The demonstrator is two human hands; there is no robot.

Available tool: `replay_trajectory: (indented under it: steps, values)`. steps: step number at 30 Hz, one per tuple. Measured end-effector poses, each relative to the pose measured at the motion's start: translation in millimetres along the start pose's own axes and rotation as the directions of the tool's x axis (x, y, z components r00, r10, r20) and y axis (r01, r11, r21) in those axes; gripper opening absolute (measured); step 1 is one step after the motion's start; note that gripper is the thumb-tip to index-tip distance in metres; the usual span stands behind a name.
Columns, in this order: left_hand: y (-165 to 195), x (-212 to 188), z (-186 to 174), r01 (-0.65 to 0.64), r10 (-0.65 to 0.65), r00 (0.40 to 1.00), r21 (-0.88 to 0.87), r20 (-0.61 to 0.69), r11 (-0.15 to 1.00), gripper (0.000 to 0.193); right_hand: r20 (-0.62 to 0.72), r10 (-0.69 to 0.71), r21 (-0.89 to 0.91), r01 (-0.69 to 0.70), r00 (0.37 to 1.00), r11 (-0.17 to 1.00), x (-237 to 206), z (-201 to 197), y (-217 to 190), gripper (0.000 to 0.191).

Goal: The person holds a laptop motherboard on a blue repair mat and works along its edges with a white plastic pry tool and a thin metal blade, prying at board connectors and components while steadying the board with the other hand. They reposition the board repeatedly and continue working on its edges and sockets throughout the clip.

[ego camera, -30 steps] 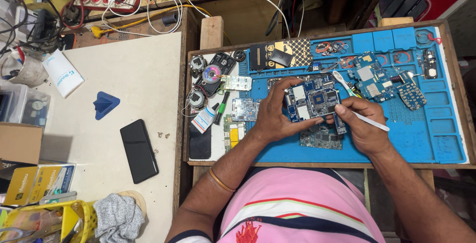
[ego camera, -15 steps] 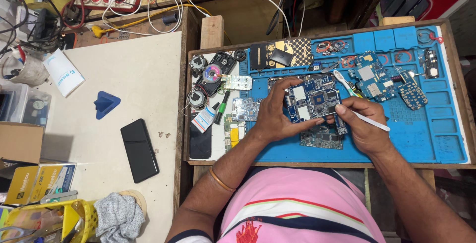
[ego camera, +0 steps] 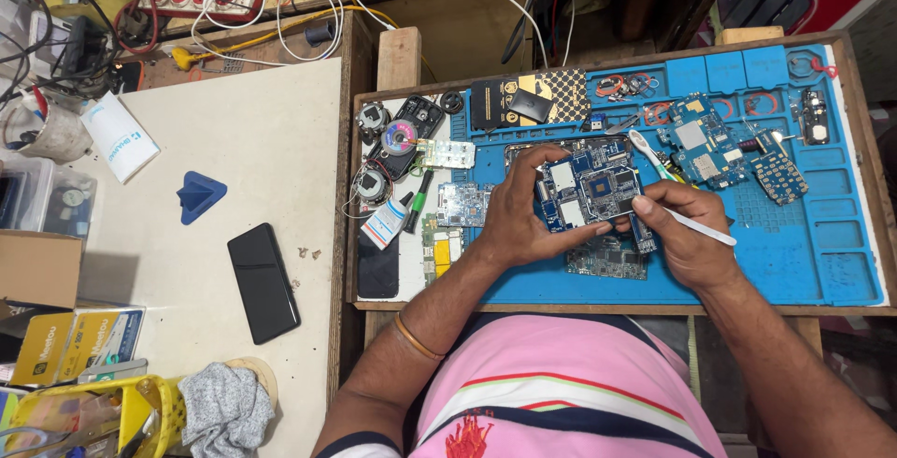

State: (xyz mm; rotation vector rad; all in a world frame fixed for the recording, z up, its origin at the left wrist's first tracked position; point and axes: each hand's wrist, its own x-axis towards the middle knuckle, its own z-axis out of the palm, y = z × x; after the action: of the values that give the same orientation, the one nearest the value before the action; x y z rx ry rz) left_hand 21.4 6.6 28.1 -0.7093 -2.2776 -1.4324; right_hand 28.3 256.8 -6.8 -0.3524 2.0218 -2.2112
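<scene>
The tabletop point(ego camera: 280, 140) is carrying a wooden tray with a blue mat point(ego camera: 804, 252), and a black phone point(ego camera: 263, 282) is lying well apart to the left. Near the middle of the mat, the left hand point(ego camera: 519, 220) is gripping a circuit board point(ego camera: 589, 192), its fingers point(ego camera: 534, 161) curling over the board's left and top edges and the thumb pressing from below. The board is looking thin, stiff and light, yet fragile: its face is crowded with chips and metal shields, so it is probably best taken by the bare edges, as this hand is doing, not by the components. The right hand point(ego camera: 687, 234) is pinching a slim white tool point(ego camera: 696, 227) like a pen, fingers closed narrow around it, its tip touching the board's right edge. Another board point(ego camera: 612, 257) is lying just beneath.
</scene>
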Motion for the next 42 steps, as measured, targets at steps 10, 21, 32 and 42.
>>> replay_trajectory:
  steps: [10,21,32,42]
  values:
    - [0.0,1.7,1.1,-0.020,0.020,1.000,0.050,0.000,0.999,0.097,0.008,-0.011,0.026,0.011,1.000,1.000,0.8,-0.3,-0.9,0.022]
    - [-1.7,0.1,2.8,-0.010,0.008,1.000,0.092,0.017,0.996,0.098,-0.014,-0.017,0.012,0.017,1.000,1.000,-0.3,1.6,-4.3,0.021]
    - [-3.8,-0.5,1.9,0.037,-0.039,0.999,0.050,0.039,0.998,0.103,-0.071,-0.057,0.078,0.062,0.996,0.995,0.4,0.2,-3.2,0.020]
    - [-4.2,-2.6,0.5,0.011,-0.011,0.999,-0.002,0.052,1.000,0.107,-0.115,-0.045,0.193,0.067,0.992,0.979,0.7,-3.8,2.2,0.018]
